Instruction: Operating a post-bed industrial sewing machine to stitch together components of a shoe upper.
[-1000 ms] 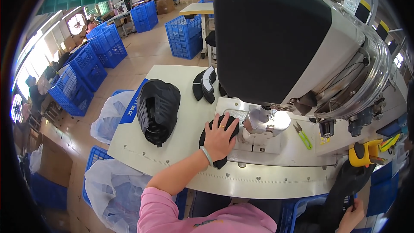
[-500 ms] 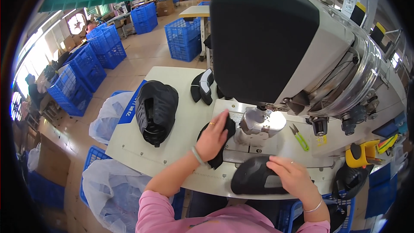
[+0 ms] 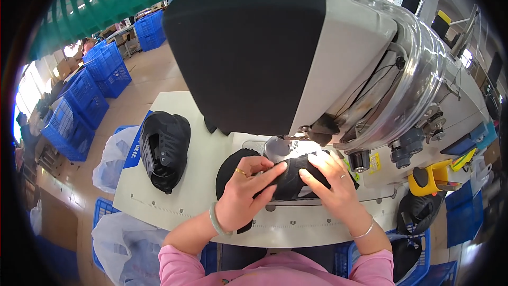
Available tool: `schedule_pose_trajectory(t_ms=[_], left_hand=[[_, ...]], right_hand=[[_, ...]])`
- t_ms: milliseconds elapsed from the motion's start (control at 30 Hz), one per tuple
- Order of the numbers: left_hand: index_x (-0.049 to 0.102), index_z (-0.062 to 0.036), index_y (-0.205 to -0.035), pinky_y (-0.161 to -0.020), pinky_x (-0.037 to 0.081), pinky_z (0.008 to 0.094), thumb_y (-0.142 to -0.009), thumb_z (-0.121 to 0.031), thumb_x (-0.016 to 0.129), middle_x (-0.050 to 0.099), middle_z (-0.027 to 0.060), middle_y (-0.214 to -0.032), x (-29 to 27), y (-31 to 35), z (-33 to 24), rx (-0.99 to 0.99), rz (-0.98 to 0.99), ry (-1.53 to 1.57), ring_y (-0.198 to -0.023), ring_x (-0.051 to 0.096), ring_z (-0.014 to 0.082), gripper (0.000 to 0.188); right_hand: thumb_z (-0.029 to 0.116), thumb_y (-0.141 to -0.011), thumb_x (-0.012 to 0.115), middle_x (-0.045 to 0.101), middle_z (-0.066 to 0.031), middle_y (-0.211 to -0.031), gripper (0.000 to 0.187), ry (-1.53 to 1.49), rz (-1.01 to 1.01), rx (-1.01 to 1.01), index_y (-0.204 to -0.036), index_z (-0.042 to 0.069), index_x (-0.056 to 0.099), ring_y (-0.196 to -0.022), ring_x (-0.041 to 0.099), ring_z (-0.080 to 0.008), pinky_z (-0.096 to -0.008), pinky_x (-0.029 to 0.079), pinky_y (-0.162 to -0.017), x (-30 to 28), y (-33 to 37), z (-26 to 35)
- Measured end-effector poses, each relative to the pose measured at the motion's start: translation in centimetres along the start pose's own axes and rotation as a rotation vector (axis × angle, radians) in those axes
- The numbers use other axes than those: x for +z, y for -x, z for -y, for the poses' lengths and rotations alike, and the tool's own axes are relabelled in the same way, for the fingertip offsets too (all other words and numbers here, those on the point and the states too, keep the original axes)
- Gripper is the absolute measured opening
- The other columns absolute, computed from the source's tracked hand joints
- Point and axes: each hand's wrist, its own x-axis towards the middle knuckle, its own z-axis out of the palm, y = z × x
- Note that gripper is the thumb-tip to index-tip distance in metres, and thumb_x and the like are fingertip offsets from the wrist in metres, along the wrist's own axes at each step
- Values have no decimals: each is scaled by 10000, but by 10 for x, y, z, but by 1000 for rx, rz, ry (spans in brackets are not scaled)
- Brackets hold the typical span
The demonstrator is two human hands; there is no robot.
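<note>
On the sewing machine's bed lies a black shoe upper (image 3: 288,184), right under the machine head (image 3: 248,47). My left hand (image 3: 244,196) holds its left end, index finger stretched along the top and thumb at the near side. At the other end, my right hand (image 3: 333,182) grips it with fingers over the top and thumb toward the middle. Partly beneath my left hand is another black piece (image 3: 227,172) with a jagged edge. The machine's needle area shows only in part behind my fingers.
A finished-looking black shoe (image 3: 165,151) stands at the table's left. To the right are a yellow holder (image 3: 431,188) and another black shoe (image 3: 418,212). Blue crates (image 3: 108,69) line the floor at far left. White plastic bags (image 3: 132,249) hang beside the table.
My right hand has brought the shoe upper from the table's front edge up to the machine bed. My left hand has moved onto it from the other black piece. The view has shifted.
</note>
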Motion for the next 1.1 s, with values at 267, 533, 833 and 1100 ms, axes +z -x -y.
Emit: schedule_pose_trajectory(t_ms=[267,533,833,1100], left_hand=[[705,-90,-1106,-742,527,343,-755,-42,734,575,99,-1146,9,-13,-9,112,-105,-292,-901,586,271,355],[731,-122,-1022,-602,515,306,-741,-88,745,622,3,-1070,7,-20,-16,139,-147,-486,-849,598,238,284],[722,-96,-1008,-597,510,306,-746,-76,717,628,13,-1065,5,-30,-21,144,-113,-523,-836,594,237,263],[719,-87,-1000,-597,511,300,-744,-70,700,632,16,-1077,5,-33,-18,150,-110,-507,-839,592,230,257]], right_hand=[[-23,-696,655,563,-121,-1201,388,-48,82,79,-1071,70,688,-1158,557,-323,-471,487,-991,-4,-2,2],[2,-696,662,620,-113,-1070,480,-71,110,130,-1172,65,651,-913,578,-275,-414,483,-870,-7,-5,7],[28,-725,635,631,-64,-1049,474,-58,109,195,-1192,103,654,-858,547,-252,-374,477,-825,-4,-5,7],[49,-744,640,630,-74,-1062,455,-34,132,237,-1189,138,667,-823,546,-269,-356,499,-766,-3,-3,7]])
